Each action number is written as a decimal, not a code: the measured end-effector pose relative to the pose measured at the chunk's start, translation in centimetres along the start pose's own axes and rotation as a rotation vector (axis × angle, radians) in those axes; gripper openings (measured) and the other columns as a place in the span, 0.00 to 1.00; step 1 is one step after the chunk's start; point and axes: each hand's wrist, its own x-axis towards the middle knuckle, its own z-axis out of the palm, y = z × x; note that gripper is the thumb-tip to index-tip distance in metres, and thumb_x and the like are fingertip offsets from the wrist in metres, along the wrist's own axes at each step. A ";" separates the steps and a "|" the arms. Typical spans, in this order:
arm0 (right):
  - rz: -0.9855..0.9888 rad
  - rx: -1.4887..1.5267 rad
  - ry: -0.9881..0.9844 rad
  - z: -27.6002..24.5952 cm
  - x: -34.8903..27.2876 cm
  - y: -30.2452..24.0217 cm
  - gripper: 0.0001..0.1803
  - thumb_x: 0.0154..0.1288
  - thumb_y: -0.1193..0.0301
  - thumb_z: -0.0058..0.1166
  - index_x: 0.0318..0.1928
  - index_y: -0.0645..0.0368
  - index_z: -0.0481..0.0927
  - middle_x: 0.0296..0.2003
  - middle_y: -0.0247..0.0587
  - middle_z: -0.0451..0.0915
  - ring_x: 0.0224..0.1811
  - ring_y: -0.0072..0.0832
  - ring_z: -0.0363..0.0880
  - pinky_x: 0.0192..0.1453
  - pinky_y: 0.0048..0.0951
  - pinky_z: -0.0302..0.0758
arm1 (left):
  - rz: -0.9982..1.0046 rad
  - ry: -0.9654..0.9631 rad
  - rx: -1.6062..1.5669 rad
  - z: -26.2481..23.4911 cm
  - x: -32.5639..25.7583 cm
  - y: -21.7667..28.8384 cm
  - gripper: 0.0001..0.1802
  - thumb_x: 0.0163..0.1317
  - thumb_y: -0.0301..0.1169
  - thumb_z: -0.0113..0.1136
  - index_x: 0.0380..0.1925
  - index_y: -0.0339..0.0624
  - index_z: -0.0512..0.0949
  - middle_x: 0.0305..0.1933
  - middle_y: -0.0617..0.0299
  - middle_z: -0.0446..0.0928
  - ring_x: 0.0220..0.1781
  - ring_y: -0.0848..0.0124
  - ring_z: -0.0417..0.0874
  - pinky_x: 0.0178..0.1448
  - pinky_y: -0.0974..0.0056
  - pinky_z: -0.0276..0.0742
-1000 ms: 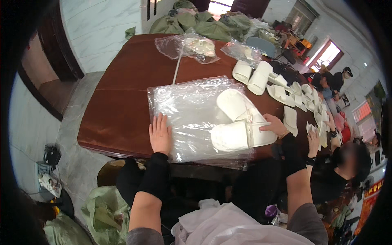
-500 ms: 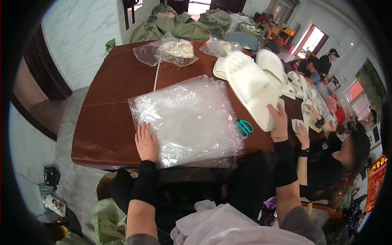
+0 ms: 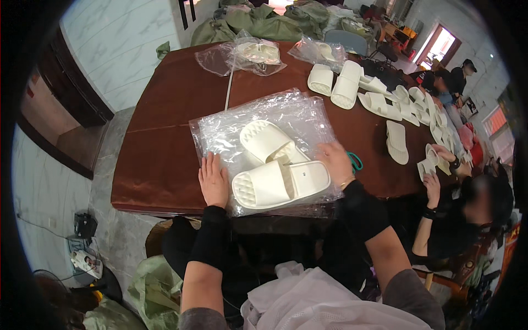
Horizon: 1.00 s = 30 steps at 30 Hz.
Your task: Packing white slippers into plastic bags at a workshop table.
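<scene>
Two cream slippers lie on a stack of clear plastic bags [image 3: 212, 129] in front of me. The near slipper [image 3: 261, 188] points its toe left and overlaps the far slipper [image 3: 264, 138]. My left hand [image 3: 214, 180] rests flat on the bags' left edge, fingers stretched out, a little left of the near slipper's toe. At the near slipper's heel is my right hand [image 3: 335, 163], blurred; whether its fingers grip the heel is not clear. Teal-handled scissors [image 3: 355, 161] lie just right of that hand, partly hidden.
More cream slippers spread along the brown table [image 3: 159, 148] to the right, including one loose slipper [image 3: 397, 142]. Bagged slippers [image 3: 258, 53] lie at the far side. On the right, a co-worker's hands [image 3: 434, 184] handle a slipper. Green sacks [image 3: 275, 25] are heaped behind the table.
My right hand has come left from the slippers on the right. Two slippers now lie on the bags. My left hand stays on the bags' left edge. The view has shifted.
</scene>
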 end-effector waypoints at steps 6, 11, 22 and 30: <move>0.181 -0.440 0.136 -3.6 -2.3 9.3 0.19 0.58 0.75 0.56 0.52 0.54 0.76 0.46 0.50 0.74 0.50 0.52 0.72 0.53 0.46 0.73 | 0.002 -0.087 -0.173 -0.7 1.0 -2.6 0.27 0.66 0.34 0.53 0.66 0.48 0.66 0.74 0.59 0.60 0.76 0.56 0.56 0.75 0.47 0.51; 0.202 -0.511 0.039 -3.8 -3.5 12.1 0.16 0.60 0.74 0.54 0.50 0.56 0.78 0.44 0.51 0.73 0.49 0.51 0.72 0.53 0.46 0.73 | 0.137 -0.042 0.092 -5.4 2.1 3.0 0.22 0.60 0.26 0.57 0.57 0.47 0.75 0.72 0.57 0.62 0.75 0.54 0.57 0.73 0.42 0.52; 0.135 -0.467 -0.075 -4.7 -4.3 9.9 0.29 0.60 0.66 0.56 0.62 0.57 0.69 0.46 0.53 0.73 0.51 0.50 0.73 0.55 0.45 0.74 | 0.492 -0.360 -0.204 -5.3 1.9 4.4 0.21 0.51 0.23 0.59 0.49 0.43 0.77 0.42 0.57 0.78 0.51 0.56 0.75 0.54 0.54 0.71; 0.248 -0.480 0.006 -6.7 -5.8 15.8 0.29 0.60 0.64 0.54 0.61 0.61 0.69 0.39 0.52 0.80 0.36 0.47 0.81 0.43 0.42 0.78 | 0.330 -0.334 -0.411 -8.1 3.3 4.8 0.03 0.55 0.27 0.63 0.30 0.41 0.79 0.30 0.58 0.76 0.34 0.59 0.80 0.37 0.60 0.75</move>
